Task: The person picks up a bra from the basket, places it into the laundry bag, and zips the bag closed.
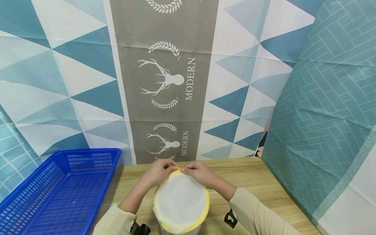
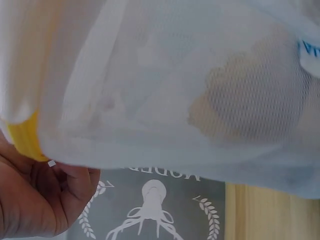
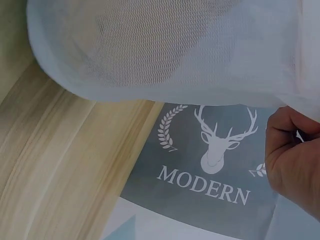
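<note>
A white mesh laundry bag (image 1: 182, 199), round on top with a yellow zip edge (image 1: 207, 207), stands on the table in front of me. At the far side of its rim, my left hand (image 1: 159, 172) pinches the yellow edge between thumb and fingers. Right beside it, my right hand (image 1: 202, 173) pinches the same edge, the fingertips of both hands nearly touching. In the left wrist view a brownish shape (image 2: 255, 95) shows through the mesh; its kind cannot be told. The bag hides part of the fingers in both wrist views.
To the left, a blue plastic basket (image 1: 70, 189) with perforated sides sits close by. Wood-patterned table (image 1: 249, 182) extends to the right of the bag. A patterned cloth (image 1: 164, 81) hangs behind the table, and a teal cloth (image 1: 329, 98) hangs along the right.
</note>
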`<act>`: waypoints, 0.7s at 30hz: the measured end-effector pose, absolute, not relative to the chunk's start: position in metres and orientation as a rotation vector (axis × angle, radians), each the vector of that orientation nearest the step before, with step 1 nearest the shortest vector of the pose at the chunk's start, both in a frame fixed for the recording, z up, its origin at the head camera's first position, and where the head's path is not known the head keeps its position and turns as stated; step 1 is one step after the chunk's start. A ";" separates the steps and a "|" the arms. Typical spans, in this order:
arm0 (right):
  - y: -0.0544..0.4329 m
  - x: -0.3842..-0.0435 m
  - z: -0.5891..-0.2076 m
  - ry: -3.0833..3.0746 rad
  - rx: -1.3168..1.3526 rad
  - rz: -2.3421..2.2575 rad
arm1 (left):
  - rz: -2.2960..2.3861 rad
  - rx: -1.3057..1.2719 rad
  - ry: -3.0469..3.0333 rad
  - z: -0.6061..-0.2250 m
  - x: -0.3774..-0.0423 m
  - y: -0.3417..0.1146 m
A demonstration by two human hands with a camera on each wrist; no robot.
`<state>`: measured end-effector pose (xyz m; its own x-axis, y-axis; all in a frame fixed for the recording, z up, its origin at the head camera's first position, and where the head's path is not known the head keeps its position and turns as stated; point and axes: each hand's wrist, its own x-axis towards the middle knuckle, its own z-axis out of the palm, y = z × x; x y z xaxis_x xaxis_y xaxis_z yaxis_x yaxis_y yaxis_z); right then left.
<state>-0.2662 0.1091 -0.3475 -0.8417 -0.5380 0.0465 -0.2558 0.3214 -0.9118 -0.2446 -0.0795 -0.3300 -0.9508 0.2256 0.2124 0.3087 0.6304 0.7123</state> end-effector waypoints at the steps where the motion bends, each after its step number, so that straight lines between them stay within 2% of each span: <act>1: 0.109 -0.266 -0.348 2.319 -0.707 -1.538 | -1.216 -0.456 -2.752 -0.329 -0.245 -0.080; 21: 0.107 -0.257 -0.355 2.376 -0.627 -1.594 | -1.188 -0.505 -2.729 -0.336 -0.255 -0.082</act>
<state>-0.2567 0.1069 -0.3549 -0.8871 -0.4578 0.0592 -0.2285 0.3239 -0.9181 -0.2552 -0.0815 -0.3364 -0.9367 0.2535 0.2415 0.3494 0.6356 0.6884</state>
